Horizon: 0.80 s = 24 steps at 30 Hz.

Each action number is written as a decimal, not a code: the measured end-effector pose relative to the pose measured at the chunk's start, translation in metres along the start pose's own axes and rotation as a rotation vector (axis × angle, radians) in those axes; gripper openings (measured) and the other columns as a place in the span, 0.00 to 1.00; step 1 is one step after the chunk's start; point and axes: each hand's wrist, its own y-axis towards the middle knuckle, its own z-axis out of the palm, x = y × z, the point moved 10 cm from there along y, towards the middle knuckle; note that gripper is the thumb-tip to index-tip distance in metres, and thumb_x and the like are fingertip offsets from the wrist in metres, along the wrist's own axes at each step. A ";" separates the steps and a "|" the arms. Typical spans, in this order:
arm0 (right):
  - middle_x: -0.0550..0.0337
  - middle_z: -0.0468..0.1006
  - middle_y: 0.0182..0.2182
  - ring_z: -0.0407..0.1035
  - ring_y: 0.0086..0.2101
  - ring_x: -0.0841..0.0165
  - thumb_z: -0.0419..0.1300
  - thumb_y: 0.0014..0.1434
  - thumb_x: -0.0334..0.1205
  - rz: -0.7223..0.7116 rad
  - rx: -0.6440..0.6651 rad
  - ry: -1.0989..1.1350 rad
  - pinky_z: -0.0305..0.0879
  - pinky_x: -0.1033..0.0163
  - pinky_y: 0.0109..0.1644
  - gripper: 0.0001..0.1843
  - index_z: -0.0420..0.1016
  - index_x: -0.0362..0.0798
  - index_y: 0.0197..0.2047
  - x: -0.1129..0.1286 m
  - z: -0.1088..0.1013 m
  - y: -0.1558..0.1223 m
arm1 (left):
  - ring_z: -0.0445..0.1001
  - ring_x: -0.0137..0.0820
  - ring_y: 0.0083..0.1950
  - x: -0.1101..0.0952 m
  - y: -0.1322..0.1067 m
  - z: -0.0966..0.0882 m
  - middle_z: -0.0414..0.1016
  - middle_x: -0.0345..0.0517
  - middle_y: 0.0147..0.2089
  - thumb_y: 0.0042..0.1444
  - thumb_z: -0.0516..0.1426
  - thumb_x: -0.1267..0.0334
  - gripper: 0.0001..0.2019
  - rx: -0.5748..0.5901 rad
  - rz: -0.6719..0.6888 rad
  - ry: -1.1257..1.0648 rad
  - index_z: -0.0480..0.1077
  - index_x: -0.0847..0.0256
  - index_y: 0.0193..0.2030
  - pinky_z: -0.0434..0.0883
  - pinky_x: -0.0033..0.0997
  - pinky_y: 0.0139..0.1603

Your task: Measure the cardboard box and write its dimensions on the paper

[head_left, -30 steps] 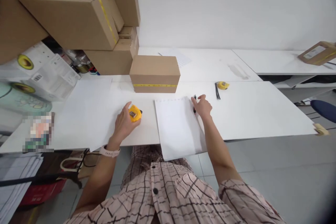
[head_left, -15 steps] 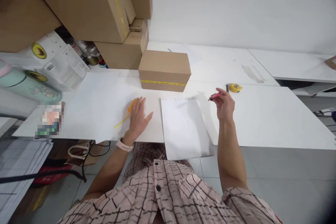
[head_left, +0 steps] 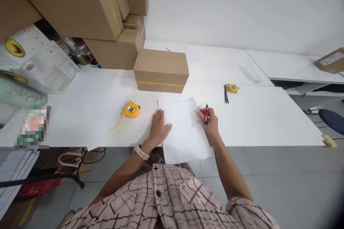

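A white sheet of paper (head_left: 185,136), perforated along its far edge, lies in front of me and hangs a little over the table's near edge. My left hand (head_left: 159,128) rests flat at its left side, fingers stretched out and thumb on the sheet. Between the fingers of my right hand (head_left: 211,121) is a red and black pen (head_left: 206,115), held by the paper's right edge. To the left of my left hand lies an orange tape measure (head_left: 131,109) with its yellow tape partly out. Behind the paper stands a closed cardboard box (head_left: 161,68) with yellow tape along its front.
A second yellow tape measure (head_left: 232,88) with a black strap lies to the right. Stacked cardboard boxes (head_left: 107,53) and white boxes with avocado pictures (head_left: 40,64) fill the left back. The white table (head_left: 258,121) ends just before my body.
My left hand has left the orange tape measure and moved right onto the paper's edge. My right hand, with the pen, has come left and down to the paper's right edge.
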 end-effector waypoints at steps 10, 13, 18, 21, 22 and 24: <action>0.61 0.73 0.32 0.66 0.32 0.68 0.58 0.57 0.59 0.009 -0.026 -0.038 0.67 0.60 0.42 0.21 0.68 0.50 0.41 -0.017 0.007 0.007 | 0.41 0.47 0.79 -0.016 -0.001 0.000 0.44 0.66 0.78 0.65 0.51 0.56 0.36 0.046 -0.005 -0.042 0.43 0.66 0.75 0.47 0.56 0.77; 0.60 0.73 0.32 0.67 0.32 0.67 0.58 0.58 0.57 0.012 -0.034 -0.057 0.67 0.59 0.43 0.20 0.70 0.50 0.42 -0.022 0.007 0.009 | 0.43 0.47 0.79 -0.018 0.001 -0.002 0.46 0.67 0.78 0.65 0.51 0.59 0.33 0.061 0.004 0.009 0.48 0.68 0.73 0.48 0.55 0.77; 0.58 0.75 0.34 0.68 0.34 0.66 0.58 0.57 0.56 -0.009 -0.028 -0.098 0.68 0.57 0.45 0.20 0.71 0.49 0.44 -0.026 0.008 0.012 | 0.51 0.51 0.77 -0.021 0.004 -0.005 0.56 0.68 0.74 0.62 0.54 0.59 0.29 0.088 0.035 0.126 0.58 0.70 0.68 0.46 0.56 0.77; 0.58 0.75 0.34 0.69 0.34 0.64 0.58 0.58 0.57 -0.032 -0.023 -0.119 0.69 0.56 0.45 0.21 0.72 0.49 0.45 -0.028 0.009 0.013 | 0.52 0.51 0.77 -0.024 0.005 -0.008 0.56 0.68 0.74 0.62 0.56 0.57 0.29 0.105 0.054 0.154 0.59 0.67 0.67 0.45 0.59 0.77; 0.58 0.75 0.34 0.69 0.34 0.64 0.58 0.58 0.57 -0.036 -0.024 -0.121 0.69 0.56 0.45 0.21 0.72 0.50 0.45 -0.029 0.009 0.013 | 0.51 0.52 0.77 -0.024 0.006 -0.010 0.55 0.69 0.75 0.61 0.57 0.55 0.29 0.116 0.057 0.165 0.59 0.66 0.66 0.44 0.60 0.76; 0.58 0.75 0.34 0.69 0.34 0.65 0.59 0.58 0.57 -0.039 -0.022 -0.116 0.69 0.56 0.45 0.21 0.72 0.50 0.45 -0.030 0.009 0.012 | 0.47 0.55 0.78 -0.023 0.008 -0.013 0.51 0.70 0.76 0.58 0.60 0.52 0.31 0.142 0.059 0.187 0.60 0.65 0.64 0.39 0.63 0.76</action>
